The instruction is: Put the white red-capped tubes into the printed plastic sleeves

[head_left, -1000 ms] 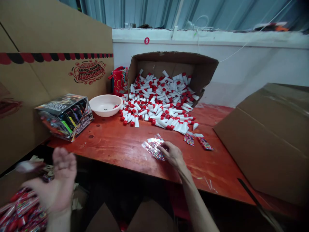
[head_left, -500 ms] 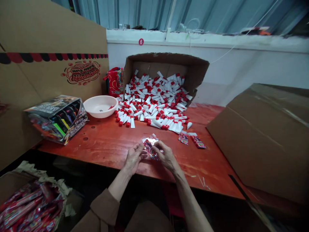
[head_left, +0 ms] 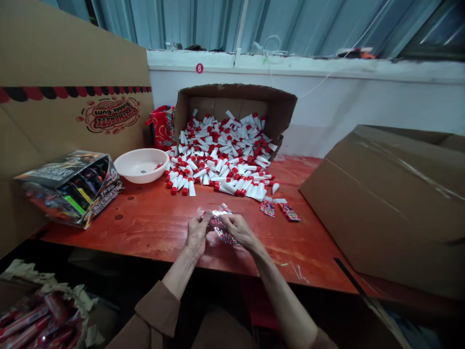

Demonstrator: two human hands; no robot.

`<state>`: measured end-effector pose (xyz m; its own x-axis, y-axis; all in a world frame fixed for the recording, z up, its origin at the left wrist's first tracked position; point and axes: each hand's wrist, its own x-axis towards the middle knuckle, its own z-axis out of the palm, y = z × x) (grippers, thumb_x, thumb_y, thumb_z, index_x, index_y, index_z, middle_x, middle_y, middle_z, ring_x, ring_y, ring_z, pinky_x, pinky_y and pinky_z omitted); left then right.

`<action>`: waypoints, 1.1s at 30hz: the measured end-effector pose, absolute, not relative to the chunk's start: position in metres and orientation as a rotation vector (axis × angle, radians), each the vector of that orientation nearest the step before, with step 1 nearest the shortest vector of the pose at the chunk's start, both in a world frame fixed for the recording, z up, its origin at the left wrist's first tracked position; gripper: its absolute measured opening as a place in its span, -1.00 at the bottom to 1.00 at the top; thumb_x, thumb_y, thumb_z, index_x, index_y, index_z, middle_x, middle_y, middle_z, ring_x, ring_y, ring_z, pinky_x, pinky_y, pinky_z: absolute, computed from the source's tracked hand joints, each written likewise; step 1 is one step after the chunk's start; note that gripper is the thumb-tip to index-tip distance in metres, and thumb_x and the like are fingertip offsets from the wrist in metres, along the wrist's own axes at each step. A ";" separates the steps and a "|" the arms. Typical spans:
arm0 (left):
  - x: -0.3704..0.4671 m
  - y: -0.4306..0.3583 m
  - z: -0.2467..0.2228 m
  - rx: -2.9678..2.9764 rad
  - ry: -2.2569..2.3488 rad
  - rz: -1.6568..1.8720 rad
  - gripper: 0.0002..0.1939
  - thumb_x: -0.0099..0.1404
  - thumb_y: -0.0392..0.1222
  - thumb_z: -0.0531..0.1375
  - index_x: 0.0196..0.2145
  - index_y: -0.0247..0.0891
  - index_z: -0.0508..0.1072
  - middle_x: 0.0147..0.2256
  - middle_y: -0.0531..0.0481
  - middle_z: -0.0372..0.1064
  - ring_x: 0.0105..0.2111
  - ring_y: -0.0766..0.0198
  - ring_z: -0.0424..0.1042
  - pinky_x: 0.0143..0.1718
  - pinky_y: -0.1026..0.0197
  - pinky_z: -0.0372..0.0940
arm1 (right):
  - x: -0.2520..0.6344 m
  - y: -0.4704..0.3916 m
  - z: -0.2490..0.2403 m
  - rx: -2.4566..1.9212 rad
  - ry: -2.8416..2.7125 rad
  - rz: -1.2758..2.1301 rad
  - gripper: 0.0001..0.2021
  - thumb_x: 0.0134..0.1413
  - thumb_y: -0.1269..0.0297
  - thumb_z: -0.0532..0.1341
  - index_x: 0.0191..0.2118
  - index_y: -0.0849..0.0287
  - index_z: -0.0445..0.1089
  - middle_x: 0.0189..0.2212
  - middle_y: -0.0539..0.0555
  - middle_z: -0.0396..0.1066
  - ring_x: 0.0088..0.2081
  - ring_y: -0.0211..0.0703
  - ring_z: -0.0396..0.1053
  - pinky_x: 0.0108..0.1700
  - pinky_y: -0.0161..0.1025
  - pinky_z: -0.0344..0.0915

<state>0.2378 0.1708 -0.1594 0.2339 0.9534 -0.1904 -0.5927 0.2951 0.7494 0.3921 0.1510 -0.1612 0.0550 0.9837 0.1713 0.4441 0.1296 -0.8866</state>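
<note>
Near the table's front edge, my left hand (head_left: 196, 234) pinches one side of a small shiny candy packet (head_left: 218, 219). My right hand (head_left: 239, 230) has its fingers closed on the other side of that packet. Just below them lies another see-through packet (head_left: 227, 237) with small coloured pieces; whether a finger touches it I cannot tell. To the right are two flat colourful packets, one small (head_left: 268, 208) and one longer (head_left: 289, 212). Beyond my hands, many white tubes with red caps (head_left: 221, 167) spill out of a tipped cardboard box (head_left: 290, 104).
A pale pink bowl (head_left: 123, 169) and a black display box (head_left: 72, 186) stand on the left of the red table (head_left: 152, 228). A large carton (head_left: 392, 203) occupies the right side. Below left, an open box holds red wrapped items (head_left: 43, 317).
My left fingers have closed from a loose, open pose into a pinch on the packet. The right hand has shifted its grip to the packet's upper part. The whole view has shifted slightly.
</note>
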 end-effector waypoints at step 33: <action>0.182 0.200 -0.156 0.339 0.567 1.194 -0.66 0.03 -0.08 0.46 -0.45 -0.33 0.42 -0.45 -0.01 0.51 -0.41 0.24 0.51 -0.15 0.02 0.46 | 0.383 0.110 -0.138 -1.386 -1.943 -0.086 -0.74 0.29 0.22 0.14 0.01 0.10 0.46 -0.11 0.21 0.50 -0.13 0.05 0.48 -0.13 -0.10 0.40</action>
<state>0.1818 0.1998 -0.1564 0.2540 0.9385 -0.2340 -0.7742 0.3423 0.5325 0.3834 0.1097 -0.1377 -0.1470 0.7917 0.5929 0.8411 0.4156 -0.3463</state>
